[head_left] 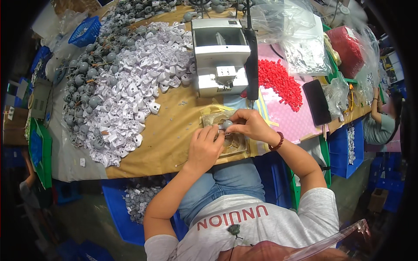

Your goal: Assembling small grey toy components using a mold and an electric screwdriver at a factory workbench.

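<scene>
At the table's front edge my two hands meet over a square metal plate (244,153) with yellowish tape on it. The thumb and bent forefinger of my right hand (253,125) pinch a small round grey part (227,124). My left hand (204,145) is closed, its fingertips pressed together just left of the grey part, with something small and pale between them. What the left fingers hold is mostly hidden. Directly beyond the hands stands a white-and-grey bench machine (221,56) with a small white block on its front.
A large heap of white plastic parts (130,87) lies left, with grey ball-shaped parts (82,82) along its outer side. To the right are small red pieces (278,82), a black phone (317,102) and clear plastic bags (305,48). Blue bins (117,213) stand below the table.
</scene>
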Motion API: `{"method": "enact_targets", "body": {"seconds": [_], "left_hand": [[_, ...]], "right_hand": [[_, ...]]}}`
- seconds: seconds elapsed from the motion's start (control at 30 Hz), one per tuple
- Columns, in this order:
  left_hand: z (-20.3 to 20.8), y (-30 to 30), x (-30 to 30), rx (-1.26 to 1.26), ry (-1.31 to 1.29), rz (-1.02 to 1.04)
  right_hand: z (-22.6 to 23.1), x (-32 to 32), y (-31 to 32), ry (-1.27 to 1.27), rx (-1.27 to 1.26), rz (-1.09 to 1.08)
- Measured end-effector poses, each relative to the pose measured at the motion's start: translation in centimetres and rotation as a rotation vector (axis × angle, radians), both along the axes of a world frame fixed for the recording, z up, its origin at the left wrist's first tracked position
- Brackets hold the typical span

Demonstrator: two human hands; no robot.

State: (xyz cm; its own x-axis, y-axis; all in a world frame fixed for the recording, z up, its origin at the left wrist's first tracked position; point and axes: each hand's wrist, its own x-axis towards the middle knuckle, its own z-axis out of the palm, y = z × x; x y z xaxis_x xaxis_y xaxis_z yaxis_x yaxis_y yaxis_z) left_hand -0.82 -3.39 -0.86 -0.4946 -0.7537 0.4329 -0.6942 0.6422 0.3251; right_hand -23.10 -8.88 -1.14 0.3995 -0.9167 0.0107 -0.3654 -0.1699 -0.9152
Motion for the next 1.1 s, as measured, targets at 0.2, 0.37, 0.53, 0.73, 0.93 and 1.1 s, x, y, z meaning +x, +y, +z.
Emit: {"method": "enact_targets", "body": {"seconds": [0.2, 0.37, 0.53, 0.73, 0.93, 1.1], "left_hand": [[0.3, -0.5, -0.1, 0.035, 0.065, 0.009], [1.3, -1.4, -1.7, 0.161, 0.147, 0.166], [1.4, -1.8, -2.0, 0.202, 0.061, 0.176], [1.3, -1.9, -2.3, 0.164, 0.115, 0.171], [0.8, -1.8, -2.0, 0.169, 0.139, 0.181], [1.4, -1.8, -2.0, 0.186, 0.148, 0.168]], "right_hand": [[0.5, 1.3, 0.8, 0.27, -0.286, -0.057], [0.1, 2.1, 1.8, 0.287, -0.372, -0.098], [0.0, 0.5, -1.2, 0.121, -0.65, -0.177], [0.7, -2.6, -10.6, 0.067, -0.447, -0.555], [5.8, -0.2, -8.1, -0.434, -0.631, -0.556], [13.0, 2.8, -8.5, -0.802, -0.464, -0.198]]}}
